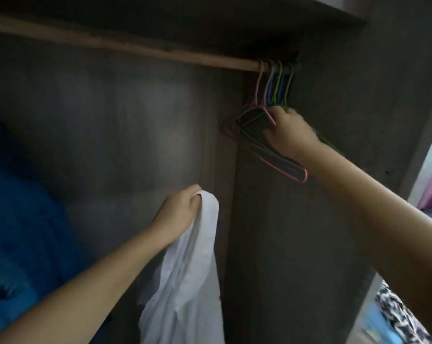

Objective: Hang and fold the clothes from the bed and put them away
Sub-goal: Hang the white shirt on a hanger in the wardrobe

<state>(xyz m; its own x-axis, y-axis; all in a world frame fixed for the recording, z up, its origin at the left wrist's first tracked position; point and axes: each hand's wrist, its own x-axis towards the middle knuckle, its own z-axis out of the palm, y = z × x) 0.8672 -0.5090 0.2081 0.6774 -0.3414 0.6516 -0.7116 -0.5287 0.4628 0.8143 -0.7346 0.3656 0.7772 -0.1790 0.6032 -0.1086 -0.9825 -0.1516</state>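
My right hand (288,131) is at the bunched hangers (272,135) on the rail's (135,49) far right end, fingers curled on the pink one. Left hand (179,209), lower and leftward, grips the white garment (185,281) hanging straight down; the hanger must come down-left to it.

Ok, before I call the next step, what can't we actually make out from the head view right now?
- Which hanger the right hand grips: its fingers cover the bunched hangers where they meet.
- How many hangers hang on the rail: they overlap in dim light.
- What garment the white cloth in the left hand is: the bottom edge cuts it off.
- The blue mass at left: blurred.
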